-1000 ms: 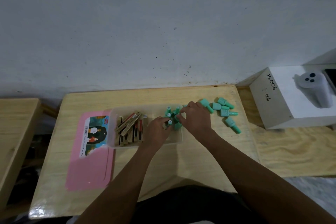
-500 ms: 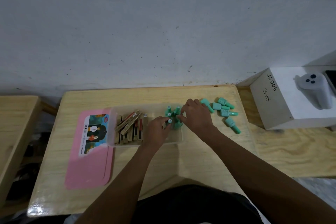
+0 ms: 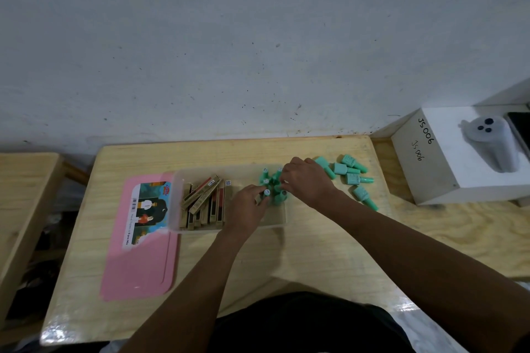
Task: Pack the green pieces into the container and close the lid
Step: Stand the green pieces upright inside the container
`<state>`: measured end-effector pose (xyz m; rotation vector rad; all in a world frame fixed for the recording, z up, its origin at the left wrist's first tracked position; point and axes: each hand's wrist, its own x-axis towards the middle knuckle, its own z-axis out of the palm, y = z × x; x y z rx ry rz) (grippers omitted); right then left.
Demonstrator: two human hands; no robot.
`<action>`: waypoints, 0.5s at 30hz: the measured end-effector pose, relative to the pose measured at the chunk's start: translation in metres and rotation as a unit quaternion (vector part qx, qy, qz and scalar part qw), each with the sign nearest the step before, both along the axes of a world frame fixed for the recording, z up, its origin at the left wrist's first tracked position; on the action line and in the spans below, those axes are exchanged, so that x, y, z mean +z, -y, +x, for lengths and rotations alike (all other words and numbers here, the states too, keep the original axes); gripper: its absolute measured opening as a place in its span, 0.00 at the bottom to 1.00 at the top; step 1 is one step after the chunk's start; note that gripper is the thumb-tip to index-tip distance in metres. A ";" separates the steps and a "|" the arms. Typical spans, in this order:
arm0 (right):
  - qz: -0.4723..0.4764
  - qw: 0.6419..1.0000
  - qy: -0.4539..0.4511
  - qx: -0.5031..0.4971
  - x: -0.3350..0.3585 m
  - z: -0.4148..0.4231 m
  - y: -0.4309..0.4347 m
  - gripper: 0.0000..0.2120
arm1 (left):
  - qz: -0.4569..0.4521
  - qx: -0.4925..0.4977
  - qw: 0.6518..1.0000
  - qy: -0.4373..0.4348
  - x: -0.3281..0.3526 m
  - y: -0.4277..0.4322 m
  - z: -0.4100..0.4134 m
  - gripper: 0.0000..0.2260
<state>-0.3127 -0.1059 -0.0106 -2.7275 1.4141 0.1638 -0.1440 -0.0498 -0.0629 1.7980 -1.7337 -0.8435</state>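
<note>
A clear plastic container (image 3: 275, 223) sits mid-table. Several green pieces (image 3: 271, 180) stand upright in its right end. My left hand (image 3: 246, 209) reaches into the container and pinches one upright green piece (image 3: 267, 193) with its fingertips. My right hand (image 3: 308, 180) rests over the same cluster, fingertips on the pieces. Several more green pieces (image 3: 351, 175) lie on the table to the right of the container. The pink lid (image 3: 140, 238) with a picture label lies flat left of the container.
Tan and red flat boxes (image 3: 205, 200) fill the container's left half. A white box (image 3: 459, 163) marked JS006, with a grey device on top, stands at the right. The wall runs close behind the wooden table (image 3: 286, 261). Another wooden surface (image 3: 20, 195) is at the left.
Both hands have stayed over the cluster of green pieces in the container, with only small finger shifts. The loose pieces on the table have not moved.
</note>
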 end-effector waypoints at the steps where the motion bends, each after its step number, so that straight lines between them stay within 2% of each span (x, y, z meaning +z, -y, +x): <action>1: -0.001 1.000 0.001 0.008 0.000 0.000 0.001 0.11 | 0.000 -0.001 1.000 -0.001 0.000 0.000 0.000 0.13; 7: -0.005 1.000 0.012 0.001 -0.004 0.001 0.003 0.10 | -0.003 -0.003 1.000 0.001 0.001 -0.001 0.000 0.13; 15: -0.025 0.991 0.127 -0.045 0.000 -0.006 -0.012 0.11 | -0.006 -0.002 1.000 -0.003 0.001 -0.002 0.000 0.12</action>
